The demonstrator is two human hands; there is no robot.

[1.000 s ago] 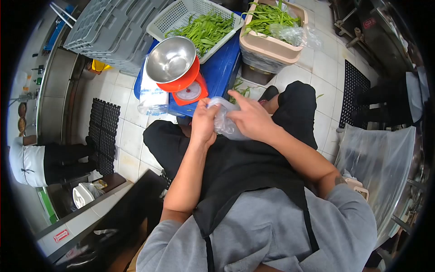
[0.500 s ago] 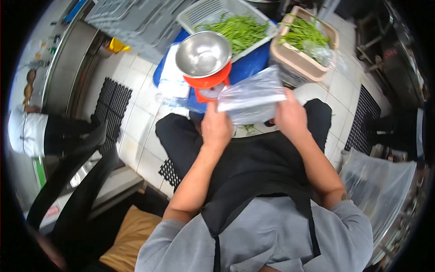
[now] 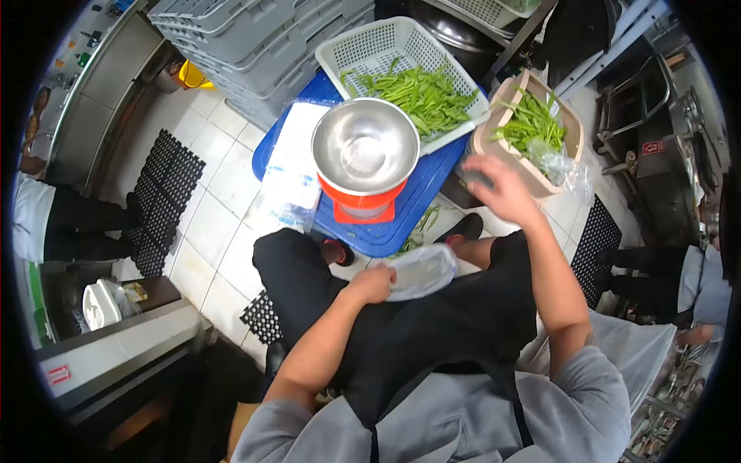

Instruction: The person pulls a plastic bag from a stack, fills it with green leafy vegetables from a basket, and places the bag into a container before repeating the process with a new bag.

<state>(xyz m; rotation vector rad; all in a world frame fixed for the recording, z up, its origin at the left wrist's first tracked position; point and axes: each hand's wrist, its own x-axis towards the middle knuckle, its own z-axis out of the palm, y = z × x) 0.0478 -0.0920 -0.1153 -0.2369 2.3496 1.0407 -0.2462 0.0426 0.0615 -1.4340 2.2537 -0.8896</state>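
Observation:
My left hand (image 3: 373,284) is closed on the edge of a clear plastic bag (image 3: 424,272), held low over my lap with its mouth spread. My right hand (image 3: 503,191) is raised, empty, its fingers apart, near the front-left side of a beige basin (image 3: 567,127). Cut leafy greens (image 3: 532,123) and a crumpled clear bag (image 3: 570,171) lie in that basin. Ahead of me a steel bowl (image 3: 365,147) sits on an orange scale (image 3: 364,210). Behind it, a white perforated basket (image 3: 340,58) holds more greens (image 3: 421,96).
The scale and basket stand on a blue lid-like surface (image 3: 440,181), with a stack of printed plastic bags (image 3: 289,166) at its left. Grey crates (image 3: 262,54) rise behind. Scraps of greens (image 3: 421,229) lie on the tiled floor. Other people stand at far left (image 3: 73,224) and far right (image 3: 695,282).
My right hand has let go of the bag and moved up toward the beige basin. My left hand has lowered the bag toward my lap, and the bag's mouth is now spread.

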